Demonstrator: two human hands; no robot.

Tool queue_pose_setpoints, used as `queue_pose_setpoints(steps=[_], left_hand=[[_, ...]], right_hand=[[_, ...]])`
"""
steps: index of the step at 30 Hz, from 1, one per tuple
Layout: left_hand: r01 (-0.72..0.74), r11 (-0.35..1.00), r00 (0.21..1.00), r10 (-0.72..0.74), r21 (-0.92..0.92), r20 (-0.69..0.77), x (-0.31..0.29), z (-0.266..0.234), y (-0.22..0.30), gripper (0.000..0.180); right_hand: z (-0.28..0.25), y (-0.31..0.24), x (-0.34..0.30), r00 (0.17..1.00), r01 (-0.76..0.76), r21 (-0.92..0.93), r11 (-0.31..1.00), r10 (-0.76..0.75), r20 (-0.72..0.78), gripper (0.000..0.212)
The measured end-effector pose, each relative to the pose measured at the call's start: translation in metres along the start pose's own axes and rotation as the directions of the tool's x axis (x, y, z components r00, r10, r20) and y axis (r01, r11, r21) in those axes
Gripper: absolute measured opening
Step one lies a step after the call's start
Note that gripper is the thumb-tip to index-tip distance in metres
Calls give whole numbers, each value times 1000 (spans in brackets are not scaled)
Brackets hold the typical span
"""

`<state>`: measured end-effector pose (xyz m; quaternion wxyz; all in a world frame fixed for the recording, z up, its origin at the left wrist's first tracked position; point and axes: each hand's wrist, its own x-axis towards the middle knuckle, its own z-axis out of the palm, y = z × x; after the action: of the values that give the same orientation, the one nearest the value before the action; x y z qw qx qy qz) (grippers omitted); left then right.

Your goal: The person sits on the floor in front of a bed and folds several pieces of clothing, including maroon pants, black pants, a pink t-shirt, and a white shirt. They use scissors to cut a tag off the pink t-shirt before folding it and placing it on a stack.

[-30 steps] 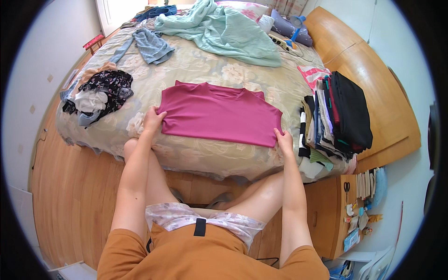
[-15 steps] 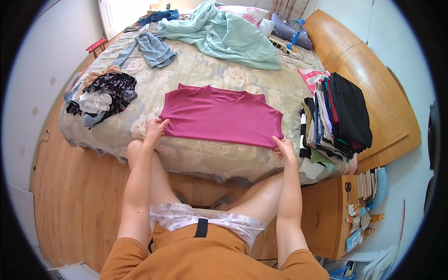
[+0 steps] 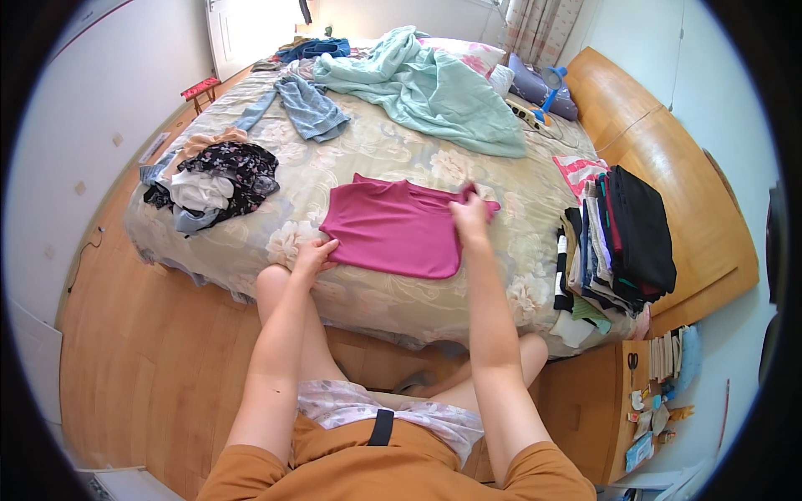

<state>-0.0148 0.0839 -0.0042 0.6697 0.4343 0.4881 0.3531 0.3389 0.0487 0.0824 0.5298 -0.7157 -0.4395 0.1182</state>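
A magenta shirt (image 3: 393, 230) lies on the bed (image 3: 393, 313), its lower edge toward me. At its near left corner, my left hand (image 3: 313, 257) pinches the cloth. My right hand (image 3: 469, 217) is closed on the shirt's right side, which it holds raised and folded inward over the body, near the neckline. Part of the right side's edge shows beyond my right hand; the cloth inside my fingers is mostly hidden.
Folded clothes (image 3: 639, 238) stand in a stack on the right, by the wooden headboard (image 3: 702, 200). A rumpled clothes pile (image 3: 238, 179) lies left. Farther back are a light-blue garment (image 3: 313, 108), a mint blanket (image 3: 418, 92) and a small blue fan (image 3: 551, 88). A nightstand (image 3: 585, 401) stands near right.
My right hand has carried the shirt's right side inward and up, so the shirt is narrower. My left hand stays on the left corner. The whole view has shifted slightly.
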Motion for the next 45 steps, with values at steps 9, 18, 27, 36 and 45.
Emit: queue_pose_setpoints(steps=[9,18,27,36,45], left_hand=[[25,977,998,-35,-213,-43,-2,-13,-9,56],[-88,861,979,168,501,-116,-14,34,17,48],[-131,985,984,143,-113,109,-45,49,-4,42],[-135,796,828,417,-590,374,-159,78,109,33],[-201,810,756,486,-552,439,-94,160,168,33]], right_hand=[[103,-113,-142,677,396,-99,913,-217,704,38],[19,56,-101,985,-160,-164,973,167,32,34],[3,26,-72,402,-904,275,326,436,805,24],[-141,-105,-88,674,-717,618,324,94,733,36],[-191,-162,-82,961,-176,779,602,-65,267,38]])
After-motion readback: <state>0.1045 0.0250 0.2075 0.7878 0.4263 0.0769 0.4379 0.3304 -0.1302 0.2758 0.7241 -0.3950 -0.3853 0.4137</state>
